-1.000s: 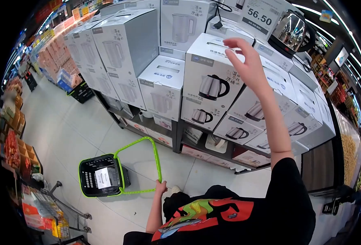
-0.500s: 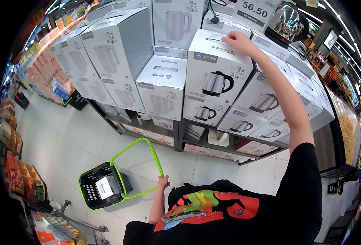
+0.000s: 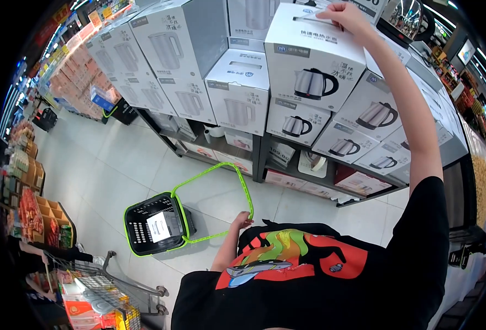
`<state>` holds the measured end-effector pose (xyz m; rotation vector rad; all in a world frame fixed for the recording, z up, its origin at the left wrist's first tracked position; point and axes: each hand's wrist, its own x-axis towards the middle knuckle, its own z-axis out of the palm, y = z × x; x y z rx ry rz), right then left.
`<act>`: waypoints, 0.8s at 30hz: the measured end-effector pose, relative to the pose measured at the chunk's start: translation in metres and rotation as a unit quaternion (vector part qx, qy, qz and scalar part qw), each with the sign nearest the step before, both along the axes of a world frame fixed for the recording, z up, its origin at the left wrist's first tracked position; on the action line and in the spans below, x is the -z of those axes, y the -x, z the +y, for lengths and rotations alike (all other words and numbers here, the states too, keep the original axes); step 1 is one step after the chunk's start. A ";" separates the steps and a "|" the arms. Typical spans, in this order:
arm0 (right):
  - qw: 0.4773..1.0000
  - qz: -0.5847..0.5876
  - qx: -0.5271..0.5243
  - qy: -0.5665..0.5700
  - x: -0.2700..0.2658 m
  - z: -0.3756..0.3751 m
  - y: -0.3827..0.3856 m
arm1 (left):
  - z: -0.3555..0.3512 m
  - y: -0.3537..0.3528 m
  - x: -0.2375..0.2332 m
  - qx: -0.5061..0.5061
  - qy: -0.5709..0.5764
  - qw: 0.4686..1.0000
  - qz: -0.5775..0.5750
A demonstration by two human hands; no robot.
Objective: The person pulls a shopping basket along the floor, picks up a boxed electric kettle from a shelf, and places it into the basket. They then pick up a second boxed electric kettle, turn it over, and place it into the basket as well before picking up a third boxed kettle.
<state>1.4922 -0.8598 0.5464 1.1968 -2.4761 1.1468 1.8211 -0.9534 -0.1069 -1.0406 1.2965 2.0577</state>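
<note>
My right hand (image 3: 348, 17) is closed at the carry slot on top of a white electric kettle box (image 3: 314, 71), with its fingertips partly hidden. A steel kettle with a black handle is printed on the box front, and a similar kettle box (image 3: 296, 122) lies directly beneath it. Low by my side, my left hand (image 3: 243, 221) grips the bright green handle of a black shopping basket (image 3: 138, 228). The basket stands on the floor, and a small white box (image 3: 159, 226) lies inside it.
Stacked kettle boxes (image 3: 168, 47) fill the display on both sides. A steel display kettle (image 3: 402, 19) stands at the upper right. Under the boxes is a dark shelf (image 3: 259, 159) with more goods. At lower left, another person's hands are near a loaded shopping cart (image 3: 97, 297).
The view has shifted, moving the scene right and up. The kettle box under my right hand appears slightly raised and nearer. More of the cart and the other person shows at lower left.
</note>
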 end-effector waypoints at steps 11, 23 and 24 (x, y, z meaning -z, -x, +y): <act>0.913 -0.327 -0.187 0.160 -0.067 0.028 -0.110 | 0.010 0.100 -0.282 -0.231 -0.225 0.779 0.538; 0.841 -0.533 -0.097 -0.003 0.087 -0.010 -0.107 | 0.044 0.038 -0.272 -0.276 -0.129 0.828 0.470; 0.820 -0.566 -0.091 -0.001 0.099 -0.015 -0.104 | 0.045 0.031 -0.271 -0.286 -0.162 0.822 0.465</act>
